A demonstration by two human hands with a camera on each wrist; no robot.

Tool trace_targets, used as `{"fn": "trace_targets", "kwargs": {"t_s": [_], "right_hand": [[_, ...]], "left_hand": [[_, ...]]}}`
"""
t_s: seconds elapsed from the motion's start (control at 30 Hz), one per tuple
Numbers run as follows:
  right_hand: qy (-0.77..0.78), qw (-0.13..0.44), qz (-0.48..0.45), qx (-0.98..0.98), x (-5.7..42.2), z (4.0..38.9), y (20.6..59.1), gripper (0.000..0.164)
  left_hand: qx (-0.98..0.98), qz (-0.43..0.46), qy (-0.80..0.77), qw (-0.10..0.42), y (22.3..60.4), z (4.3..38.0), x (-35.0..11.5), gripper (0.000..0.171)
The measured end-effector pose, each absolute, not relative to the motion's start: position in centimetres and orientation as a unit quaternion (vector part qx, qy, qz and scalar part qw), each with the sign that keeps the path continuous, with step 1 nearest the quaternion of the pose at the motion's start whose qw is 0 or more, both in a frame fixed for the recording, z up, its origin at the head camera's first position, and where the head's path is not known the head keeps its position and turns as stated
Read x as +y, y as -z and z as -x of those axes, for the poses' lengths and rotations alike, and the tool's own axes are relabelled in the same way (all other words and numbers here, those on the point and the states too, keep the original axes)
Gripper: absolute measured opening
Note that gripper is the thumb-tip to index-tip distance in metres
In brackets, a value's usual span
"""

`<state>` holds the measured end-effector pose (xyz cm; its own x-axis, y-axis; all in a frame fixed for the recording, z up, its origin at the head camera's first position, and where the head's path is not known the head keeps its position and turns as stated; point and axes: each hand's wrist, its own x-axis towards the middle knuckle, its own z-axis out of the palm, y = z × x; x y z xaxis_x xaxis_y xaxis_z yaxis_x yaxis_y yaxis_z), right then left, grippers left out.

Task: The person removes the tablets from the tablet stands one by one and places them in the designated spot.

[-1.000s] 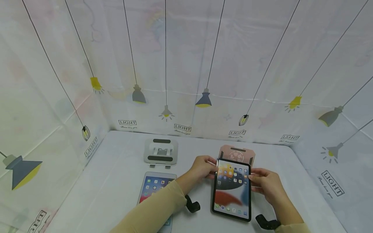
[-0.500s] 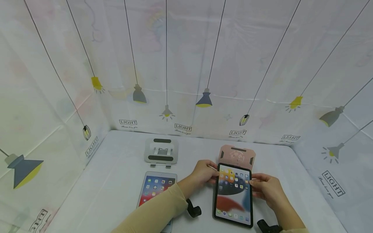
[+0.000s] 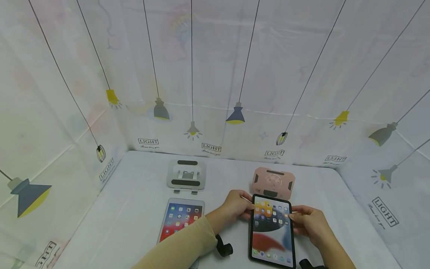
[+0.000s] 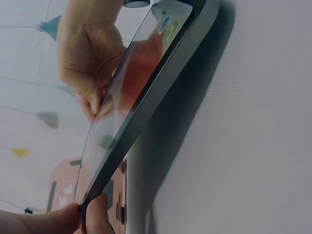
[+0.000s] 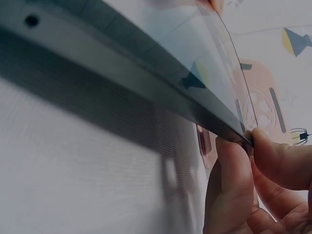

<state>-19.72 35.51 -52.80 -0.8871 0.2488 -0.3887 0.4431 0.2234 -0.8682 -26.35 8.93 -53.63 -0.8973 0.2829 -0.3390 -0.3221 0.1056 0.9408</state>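
A black-edged tablet (image 3: 273, 233) with a lit home screen lies between my hands in the head view. My left hand (image 3: 236, 204) pinches its left edge near the far end, thumb against the rim. On the opposite edge, my right hand (image 3: 310, 224) pinches with thumb and fingers. Both wrist views show the tablet tilted above the white surface, its shadow beneath. Just beyond its far end stands a pink stand (image 3: 273, 182) with dark pads and a round pattern on its plate.
A second, white-framed tablet (image 3: 181, 215) lies at left, partly hidden under my left sleeve (image 3: 181, 244). Behind it is a grey-white stand (image 3: 186, 175) with dark pads. A printed cloth wall (image 3: 215, 93) rises along the table's back.
Both hands have drawn the black-edged tablet toward me, away from the pink stand. More of the stand's lower part shows now. The second tablet and grey stand have stayed put.
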Motion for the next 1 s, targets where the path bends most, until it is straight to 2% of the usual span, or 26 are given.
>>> {"fn": "trace_targets", "kwargs": {"t_s": [1.0], "right_hand": [[0.578,0.109,-0.239,0.773,35.6,19.2,53.5,0.047]], "left_hand": [[0.738,0.018,-0.636,0.223,53.5,24.9,8.7,0.016]]}}
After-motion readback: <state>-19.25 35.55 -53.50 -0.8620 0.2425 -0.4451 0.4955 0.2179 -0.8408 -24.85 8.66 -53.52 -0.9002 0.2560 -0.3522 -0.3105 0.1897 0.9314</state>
